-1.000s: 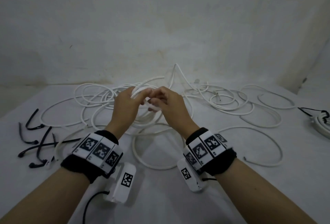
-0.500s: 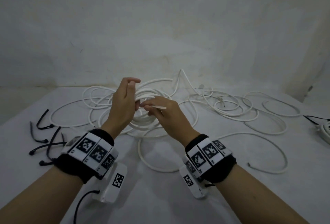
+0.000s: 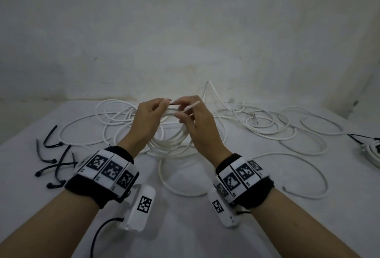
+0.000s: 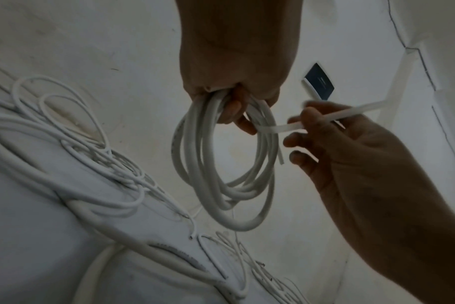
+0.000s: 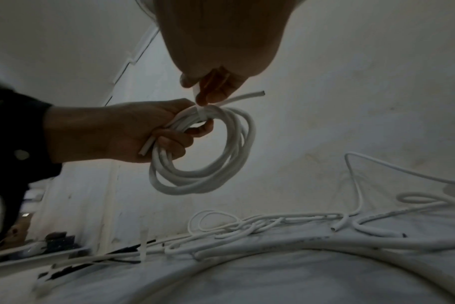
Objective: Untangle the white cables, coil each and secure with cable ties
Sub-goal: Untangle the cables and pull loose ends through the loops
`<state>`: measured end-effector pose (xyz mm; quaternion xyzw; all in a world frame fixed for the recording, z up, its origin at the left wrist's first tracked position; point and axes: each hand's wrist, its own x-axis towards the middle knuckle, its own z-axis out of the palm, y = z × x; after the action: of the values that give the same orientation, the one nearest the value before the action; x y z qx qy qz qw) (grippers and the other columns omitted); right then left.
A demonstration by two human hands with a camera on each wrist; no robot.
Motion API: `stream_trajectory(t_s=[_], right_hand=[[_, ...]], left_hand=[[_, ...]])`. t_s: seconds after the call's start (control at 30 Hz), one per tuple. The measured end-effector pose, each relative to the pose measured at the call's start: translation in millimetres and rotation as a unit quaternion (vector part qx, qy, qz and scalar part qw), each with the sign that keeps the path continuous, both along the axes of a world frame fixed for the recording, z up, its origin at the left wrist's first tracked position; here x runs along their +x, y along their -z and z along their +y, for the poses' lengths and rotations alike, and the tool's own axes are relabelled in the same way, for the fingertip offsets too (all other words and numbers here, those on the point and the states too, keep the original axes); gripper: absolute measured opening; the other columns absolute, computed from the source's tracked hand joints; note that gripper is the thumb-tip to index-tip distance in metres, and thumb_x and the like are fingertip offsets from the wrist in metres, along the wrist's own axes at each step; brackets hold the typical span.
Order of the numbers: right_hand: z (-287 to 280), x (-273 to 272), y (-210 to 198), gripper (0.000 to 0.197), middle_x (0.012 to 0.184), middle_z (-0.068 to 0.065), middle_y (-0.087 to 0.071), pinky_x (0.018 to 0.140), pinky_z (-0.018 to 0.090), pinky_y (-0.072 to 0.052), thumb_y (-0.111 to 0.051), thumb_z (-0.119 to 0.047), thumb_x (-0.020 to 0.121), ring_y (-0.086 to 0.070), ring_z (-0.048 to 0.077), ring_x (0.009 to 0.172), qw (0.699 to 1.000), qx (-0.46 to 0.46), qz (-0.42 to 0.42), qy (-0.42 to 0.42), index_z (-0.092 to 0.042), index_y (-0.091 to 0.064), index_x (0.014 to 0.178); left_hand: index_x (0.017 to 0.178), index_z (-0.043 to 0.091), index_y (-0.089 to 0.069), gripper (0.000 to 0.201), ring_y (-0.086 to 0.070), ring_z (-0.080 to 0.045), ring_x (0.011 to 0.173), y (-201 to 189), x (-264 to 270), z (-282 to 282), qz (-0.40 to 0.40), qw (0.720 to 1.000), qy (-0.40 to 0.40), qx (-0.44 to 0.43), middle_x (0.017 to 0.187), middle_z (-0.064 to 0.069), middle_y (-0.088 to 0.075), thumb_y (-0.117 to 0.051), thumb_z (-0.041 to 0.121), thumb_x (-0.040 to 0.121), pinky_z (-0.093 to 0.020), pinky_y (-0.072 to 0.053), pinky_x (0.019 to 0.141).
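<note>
Both hands [image 3: 170, 117] on coiled cable [image 4: 221, 164]

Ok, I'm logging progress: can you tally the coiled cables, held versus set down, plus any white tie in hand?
Held coil, in the left hand: 1
Set-down coil, at the table's right edge: 1
White tie, pinched by the right hand: 1
Total: 3

Smooth matt white plastic sheathes the coiled cable [image 4: 221, 185]; the wall [image 3: 185, 31] looks rough plaster.
</note>
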<state>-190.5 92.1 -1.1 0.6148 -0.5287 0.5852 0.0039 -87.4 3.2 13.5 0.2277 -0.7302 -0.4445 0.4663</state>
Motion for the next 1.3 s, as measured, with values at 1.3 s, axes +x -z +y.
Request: stream_trajectory(t_s=[1.3], right_hand=[[-5.6,24.6,-7.1,0.017,0.079,0.008,-0.066,0.061,0.032,-0.045,-0.044,-0.016,0.099,-0.063,0.024,0.071,0.976,0.058,0.127,0.168,-0.003,-0.053,0.102]], left_hand=[[0.084,0.021,-0.066,0.024,-0.058,-0.001,0.072,18.9,2.0,-7.8,-0.018,0.992,-0.053,-0.116,0.075,0.011,-0.065,-0.048,0.035,0.092,-0.027,-0.043,0.069]])
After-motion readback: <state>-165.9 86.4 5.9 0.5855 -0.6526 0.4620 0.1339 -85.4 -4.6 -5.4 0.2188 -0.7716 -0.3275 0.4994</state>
